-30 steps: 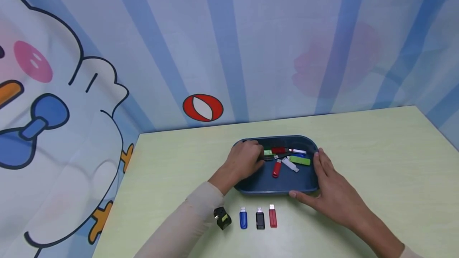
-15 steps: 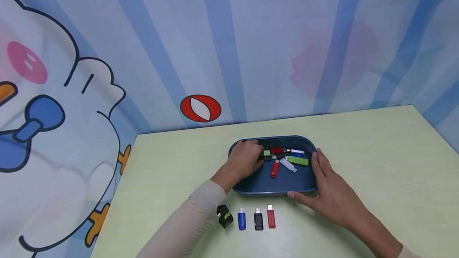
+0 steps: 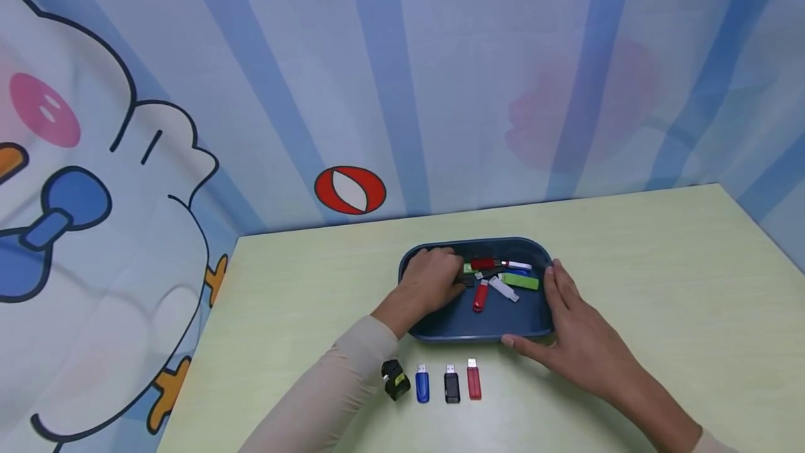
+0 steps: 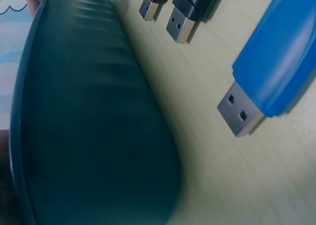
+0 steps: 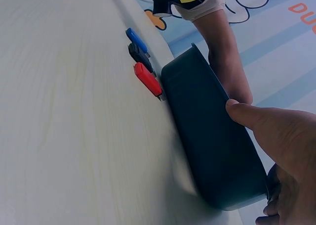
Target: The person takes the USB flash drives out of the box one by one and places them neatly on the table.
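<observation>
A dark blue tray (image 3: pixel 484 327) holds several USB sticks, among them a red stick (image 3: pixel 481 296), a white stick (image 3: pixel 504 289) and a green stick (image 3: pixel 520 281). My left hand (image 3: pixel 430 282) reaches over the tray's left part, its fingers bent down beside a dark stick (image 3: pixel 467 281). Its fingertips are mostly hidden, so I cannot tell whether it pinches anything. At the tray's right front corner, my right hand (image 3: pixel 585 341) rests with fairly straight fingers along the right side and the thumb on the near rim. The right wrist view shows that thumb (image 5: pixel 242 111) at the rim.
In front of the tray lie a blue stick (image 3: pixel 423 384), a black stick (image 3: pixel 451 384) and a red stick (image 3: pixel 474 379) in a row, metal plugs toward the tray. A black wrist camera (image 3: pixel 395 379) sits by the left sleeve. A printed cloth (image 3: pixel 465 89) hangs behind the pale table (image 3: pixel 660 264).
The whole head view shifts slightly, so everything appears a little further left. Both hands stay almost still at the tray, and slightly more of the dark stick by the left fingertips shows.
</observation>
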Available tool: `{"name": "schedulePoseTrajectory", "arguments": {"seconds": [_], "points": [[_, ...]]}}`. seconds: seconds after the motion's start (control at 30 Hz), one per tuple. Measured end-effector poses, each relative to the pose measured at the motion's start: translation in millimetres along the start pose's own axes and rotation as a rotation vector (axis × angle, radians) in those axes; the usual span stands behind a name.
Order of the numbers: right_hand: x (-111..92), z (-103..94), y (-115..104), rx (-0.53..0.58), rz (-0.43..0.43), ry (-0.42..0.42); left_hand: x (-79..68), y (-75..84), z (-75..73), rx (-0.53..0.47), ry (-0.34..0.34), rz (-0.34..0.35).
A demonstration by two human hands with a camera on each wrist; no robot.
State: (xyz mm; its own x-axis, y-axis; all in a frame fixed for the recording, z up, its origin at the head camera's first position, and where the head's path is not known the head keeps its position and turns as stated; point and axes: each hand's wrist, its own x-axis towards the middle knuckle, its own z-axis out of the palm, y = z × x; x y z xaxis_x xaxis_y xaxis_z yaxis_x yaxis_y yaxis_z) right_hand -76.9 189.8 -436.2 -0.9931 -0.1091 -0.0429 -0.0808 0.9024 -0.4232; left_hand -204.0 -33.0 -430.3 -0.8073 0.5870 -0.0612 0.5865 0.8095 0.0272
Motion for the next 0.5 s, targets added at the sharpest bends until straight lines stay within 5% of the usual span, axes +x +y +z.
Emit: {"name": "schedulePoseTrajectory", "arguments": {"seconds": [0.5], "points": [[2.1,-1.4,-0.3,-0.009,-0.006,0.008,-1.3,-2.2,1.4,-0.007,0.03,0.028]]}}
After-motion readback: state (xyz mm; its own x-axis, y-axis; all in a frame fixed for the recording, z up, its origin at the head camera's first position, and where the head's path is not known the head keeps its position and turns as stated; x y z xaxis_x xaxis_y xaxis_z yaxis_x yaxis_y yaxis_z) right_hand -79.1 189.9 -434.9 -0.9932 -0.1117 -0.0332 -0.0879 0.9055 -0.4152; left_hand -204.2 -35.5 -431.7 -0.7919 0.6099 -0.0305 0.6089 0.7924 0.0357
